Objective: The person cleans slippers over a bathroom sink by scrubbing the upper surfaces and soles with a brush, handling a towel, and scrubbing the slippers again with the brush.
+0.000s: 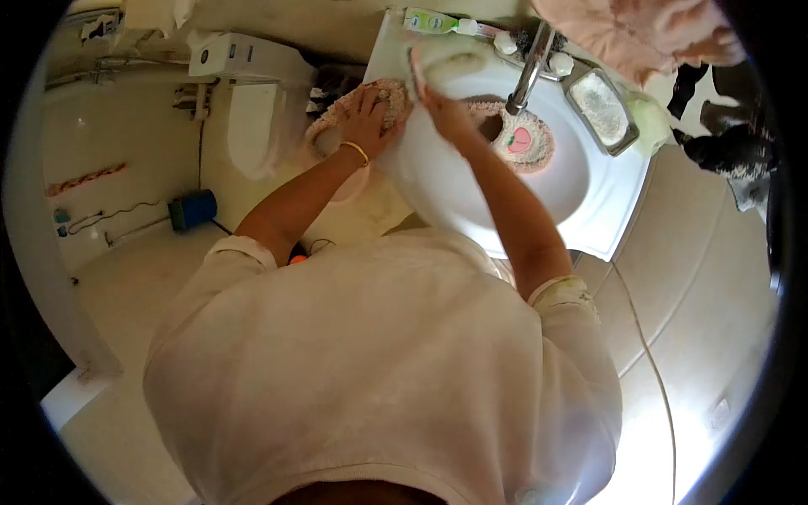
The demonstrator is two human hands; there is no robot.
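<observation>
My left hand [364,122], a gold-coloured bracelet at its wrist, lies with spread fingers on a fluffy pink slipper [390,94] at the left edge of the white washbasin [412,181]. My right hand [450,118] is closed around a slim pink brush [417,71], held upright over the basin's left side; motion blurs its far end. Inside the bowl lies a second fluffy slipper [534,147], pink and white with a peach patch, partly covered by my right forearm and the tap.
A chrome tap [530,71] reaches over the bowl. Right of it sits a metal tray [619,145] holding something white. A green tube [429,21] lies at the back. Left stand a toilet [252,126] and a blue bin [192,210]. Pink cloth [644,29] hangs upper right.
</observation>
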